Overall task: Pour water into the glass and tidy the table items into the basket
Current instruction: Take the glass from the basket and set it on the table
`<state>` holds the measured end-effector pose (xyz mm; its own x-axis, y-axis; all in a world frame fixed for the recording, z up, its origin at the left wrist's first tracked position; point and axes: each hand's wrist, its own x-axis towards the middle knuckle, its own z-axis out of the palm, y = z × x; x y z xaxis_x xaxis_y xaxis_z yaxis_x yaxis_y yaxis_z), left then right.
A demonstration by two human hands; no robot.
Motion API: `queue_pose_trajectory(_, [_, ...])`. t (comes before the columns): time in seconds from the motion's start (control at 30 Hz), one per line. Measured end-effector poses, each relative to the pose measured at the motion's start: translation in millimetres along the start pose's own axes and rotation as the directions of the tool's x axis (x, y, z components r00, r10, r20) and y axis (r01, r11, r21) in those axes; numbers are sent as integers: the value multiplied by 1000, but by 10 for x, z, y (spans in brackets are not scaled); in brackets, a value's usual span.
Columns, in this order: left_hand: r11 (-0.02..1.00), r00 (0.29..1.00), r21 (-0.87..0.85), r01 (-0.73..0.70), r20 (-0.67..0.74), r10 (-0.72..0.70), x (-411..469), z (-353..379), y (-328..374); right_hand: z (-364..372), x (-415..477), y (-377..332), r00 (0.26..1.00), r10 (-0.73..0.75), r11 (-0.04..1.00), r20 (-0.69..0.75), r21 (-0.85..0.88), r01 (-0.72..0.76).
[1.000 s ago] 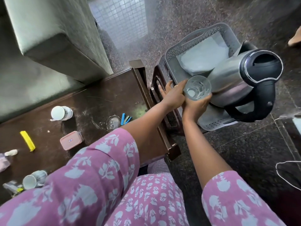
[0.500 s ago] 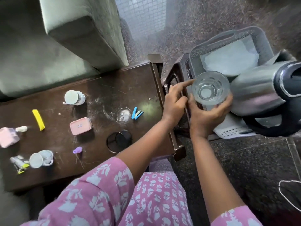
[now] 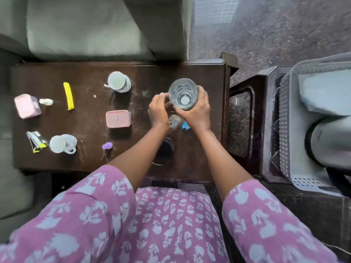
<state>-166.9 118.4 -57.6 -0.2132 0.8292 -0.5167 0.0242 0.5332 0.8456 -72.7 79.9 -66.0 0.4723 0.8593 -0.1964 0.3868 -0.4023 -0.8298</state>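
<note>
Over the right end of the dark desk (image 3: 91, 130), the clear glass tumbler (image 3: 183, 94) stood upright, right hand (image 3: 197, 113) wrapped round its wall and left hand (image 3: 158, 109) curled against the other side; probably light, rigid, slick and breakable, best gripped mid-wall.

glass (image 3: 183, 94) over table's (image 3: 91, 130) right end | basket (image 3: 284, 114) right of table | kettle (image 3: 328, 141) lying in basket
</note>
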Motion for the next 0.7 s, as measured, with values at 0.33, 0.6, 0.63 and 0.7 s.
queue_pose_trajectory(0.33, [996,995,2,93,-41,-93,412,-300,-134,517,219,55,982,-11,997,188,-70,25])
queue_pose_trajectory(0.6, [992,992,17,125,-6,-125,418,-329,-206,588,247,113,973,36,997,226,-78,-19])
queue_pose_trajectory(0.63, [991,992,37,126,-4,-126,414,-338,-215,595,239,123,974,38,997,225,-77,-22])
queue_pose_trajectory(0.7, [989,993,90,121,-4,-121,406,-359,-237,605,215,139,974,49,997,220,-70,-34])
